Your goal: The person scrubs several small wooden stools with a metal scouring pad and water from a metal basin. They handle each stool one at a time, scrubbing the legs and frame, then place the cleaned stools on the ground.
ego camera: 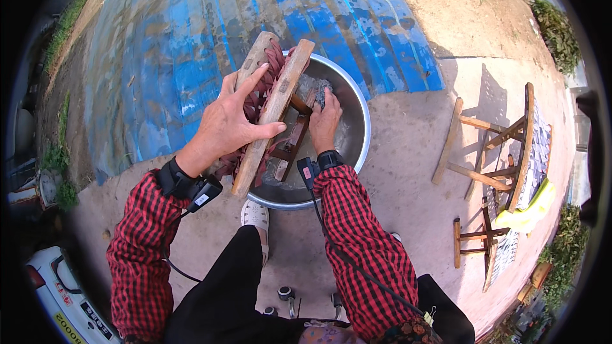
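A small wooden folding stool (273, 114) with a seat of woven reddish-brown strips (258, 95) is tilted over a round metal basin (354, 148). Its legs (292, 148) reach down into shallow water (342, 129) in the basin. My left hand (229, 117) spans the seat, the thumb on the near rail and the fingers over the weave toward the far rail. Inside the basin, my right hand (325, 122) grips a grey scrubbing pad (323, 93) beside the stool's legs. The fingertips and part of the pad hide each other.
Blue corrugated sheeting (191, 67) covers the ground beyond the basin. On the concrete to the right, wooden folding stools (497, 153) lie on their sides, a yellow cloth (528, 210) over one. A white vehicle (67, 291) stands at lower left. Cables (354, 260) run from both wrist devices.
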### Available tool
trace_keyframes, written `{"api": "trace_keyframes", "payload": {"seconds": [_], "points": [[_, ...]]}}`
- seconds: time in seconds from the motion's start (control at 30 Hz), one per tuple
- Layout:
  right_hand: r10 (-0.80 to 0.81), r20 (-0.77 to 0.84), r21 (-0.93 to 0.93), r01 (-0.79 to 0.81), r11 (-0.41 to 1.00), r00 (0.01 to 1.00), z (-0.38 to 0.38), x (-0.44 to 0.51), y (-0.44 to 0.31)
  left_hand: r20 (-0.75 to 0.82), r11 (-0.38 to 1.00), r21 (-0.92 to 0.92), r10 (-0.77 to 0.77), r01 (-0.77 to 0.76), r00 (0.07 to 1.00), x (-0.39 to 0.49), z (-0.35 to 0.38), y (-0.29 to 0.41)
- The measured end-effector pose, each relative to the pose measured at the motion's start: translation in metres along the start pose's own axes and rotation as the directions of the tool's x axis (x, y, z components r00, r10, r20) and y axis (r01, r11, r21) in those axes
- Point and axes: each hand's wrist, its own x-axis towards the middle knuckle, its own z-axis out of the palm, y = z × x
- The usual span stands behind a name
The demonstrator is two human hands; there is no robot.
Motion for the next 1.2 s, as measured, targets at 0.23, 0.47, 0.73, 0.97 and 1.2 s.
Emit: {"api": "trace_keyframes", "payload": {"seconds": [0.23, 0.47, 0.73, 0.97, 1.2], "points": [[0.247, 0.384, -0.110, -0.222, 0.969, 0.890, -0.042, -0.049, -0.021, -0.032, 0.999, 0.033, 0.012, -0.011, 0.999, -0.001, 0.006, 0.003], [0.200, 0.214, -0.033, -0.197, 0.980, 0.956, -0.006, -0.007, 0.006, -0.025, 0.997, 0.075, 0.016, -0.014, 1.000, 0.000, 0.005, 0.007], [0.137, 0.157, 0.331, -0.183, 0.926, 0.978, -0.053, -0.030, -0.088, -0.071, 0.992, 0.078, 0.106, -0.100, 0.992, 0.003, 0.007, -0.003], [0.079, 0.073, 0.148, -0.089, 0.985, 0.994, -0.048, -0.020, -0.095, -0.056, 0.995, 0.048, 0.092, -0.089, 0.994, 0.002, 0.003, -0.011], [0.166, 0.059, 0.281, -0.176, 0.943, 0.984, -0.033, -0.027, -0.115, -0.059, 0.992, 0.025, 0.122, -0.121, 0.991, 0.004, -0.003, -0.021]]}}
